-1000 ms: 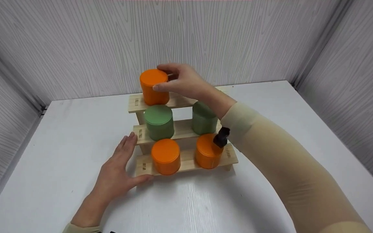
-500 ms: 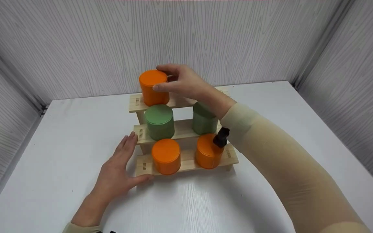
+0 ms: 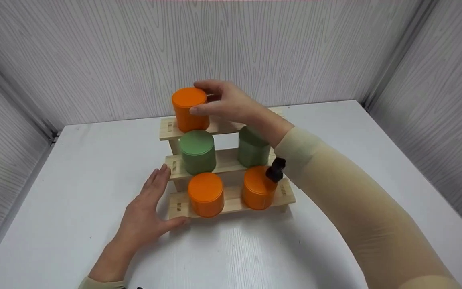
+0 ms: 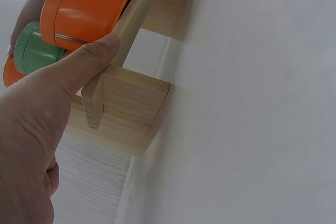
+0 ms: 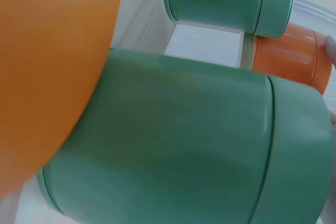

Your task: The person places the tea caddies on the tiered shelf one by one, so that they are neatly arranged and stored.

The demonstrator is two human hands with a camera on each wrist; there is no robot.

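A three-step wooden rack (image 3: 231, 159) holds several lidded round canisters. On the top step at the left stands an orange canister (image 3: 189, 110), with my right hand (image 3: 231, 101) gripping its right side, thumb in front and fingers behind. My left hand (image 3: 142, 216) rests at the rack's left side, fingers straight and spread. In the left wrist view, its thumb (image 4: 89, 59) touches the bottom step's edge, close to an orange canister (image 4: 86, 11). Two green canisters stand on the middle step; the right-hand green canister (image 5: 173, 140) looms large in the right wrist view.
The rack stands on a white table (image 3: 74, 192) between pale wood-grain walls (image 3: 155, 48). My right forearm (image 3: 347, 196) crosses above the rack's right end, and a black piece (image 3: 276, 170) at the wrist overlaps the lower right orange canister (image 3: 257, 194).
The top orange canister has shifted very slightly left, with my right hand still at its side. My left hand keeps its place at the rack.
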